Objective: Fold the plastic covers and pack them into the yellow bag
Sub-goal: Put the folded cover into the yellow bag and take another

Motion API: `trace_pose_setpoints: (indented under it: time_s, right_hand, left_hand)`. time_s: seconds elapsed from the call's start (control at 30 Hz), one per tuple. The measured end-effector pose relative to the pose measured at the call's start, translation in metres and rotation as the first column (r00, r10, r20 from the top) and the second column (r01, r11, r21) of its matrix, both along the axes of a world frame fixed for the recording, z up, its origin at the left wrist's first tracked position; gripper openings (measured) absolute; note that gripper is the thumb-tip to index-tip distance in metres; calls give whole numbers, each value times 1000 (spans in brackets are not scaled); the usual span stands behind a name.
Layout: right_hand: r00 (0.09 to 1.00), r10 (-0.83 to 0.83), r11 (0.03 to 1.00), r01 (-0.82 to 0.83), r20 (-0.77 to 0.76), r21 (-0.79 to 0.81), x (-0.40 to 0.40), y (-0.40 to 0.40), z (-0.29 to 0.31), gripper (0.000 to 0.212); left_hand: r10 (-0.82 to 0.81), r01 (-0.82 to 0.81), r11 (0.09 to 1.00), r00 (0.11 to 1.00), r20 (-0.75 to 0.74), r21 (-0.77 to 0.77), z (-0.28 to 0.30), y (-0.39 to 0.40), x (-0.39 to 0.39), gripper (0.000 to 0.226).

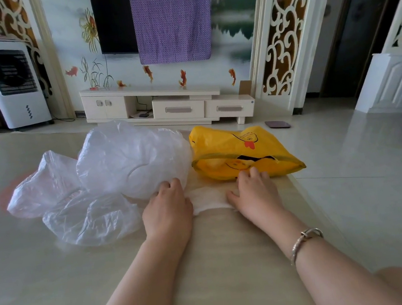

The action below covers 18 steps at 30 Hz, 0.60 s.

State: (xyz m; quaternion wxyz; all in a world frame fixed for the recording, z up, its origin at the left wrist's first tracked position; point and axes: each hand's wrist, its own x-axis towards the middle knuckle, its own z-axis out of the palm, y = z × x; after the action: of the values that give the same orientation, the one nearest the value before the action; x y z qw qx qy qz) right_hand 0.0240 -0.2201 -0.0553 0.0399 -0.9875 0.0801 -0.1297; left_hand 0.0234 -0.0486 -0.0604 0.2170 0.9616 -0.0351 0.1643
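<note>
Both hands lie palm down near the middle of the frame on a small folded plastic cover, which rests flat on the beige surface. The left hand covers its left end and the right hand its right end, fingers bent slightly forward and pressing rather than gripping, the two hands apart with a strip of white plastic showing between them. This looks like flattening, to squeeze out air so the fold holds.

The yellow bag lies on its side just beyond the right hand, at the right of centre, its zipped mouth gaping towards the person, probably so a folded piece can slide straight in. Whether anything is already inside I cannot tell.

To the left of centre, loose clear plastic covers are heaped, the largest puffed up and touching the left fingertips, others crumpled in front of it, apparently waiting their turn.
</note>
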Motion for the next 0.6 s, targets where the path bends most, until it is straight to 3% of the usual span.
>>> trace_pose_setpoints:
  time_s: [0.03,0.1,0.2,0.3,0.4,0.47,0.53,0.6]
  right_hand:
    - [1000,7,1000,-7,0,29,0,-2,-1,33]
    - [998,54,962,-60,32,266,-1,-6,1,17]
    - [986,132,730,-164,99,663,-6,-14,9,22]
    - [979,161,500,-190,125,845,-15,-21,23,20]
    - [968,211,193,-175,133,965,-21,-28,34,17]
    - [948,282,51,-171,150,984,-26,-31,40,16]
    - [919,357,-28,-170,169,985,-31,-34,44,15]
    - [883,431,-52,-184,188,982,-35,-34,47,17]
  left_hand:
    - [-4,4,1000,1000,-7,-15,-1,1,-1,16]
    - [-21,20,999,1000,-10,-44,-1,3,-4,22]
    - [-37,40,990,999,19,-135,0,5,-8,25]
    - [-41,53,954,998,49,-295,3,5,-9,23]
    - [-41,67,914,996,74,-400,2,7,-5,19]
    - [-57,92,875,995,88,-476,2,8,-3,20]
    - [-113,168,786,985,129,-595,6,7,-2,19]
    - [-222,279,587,958,181,-760,14,2,-6,9]
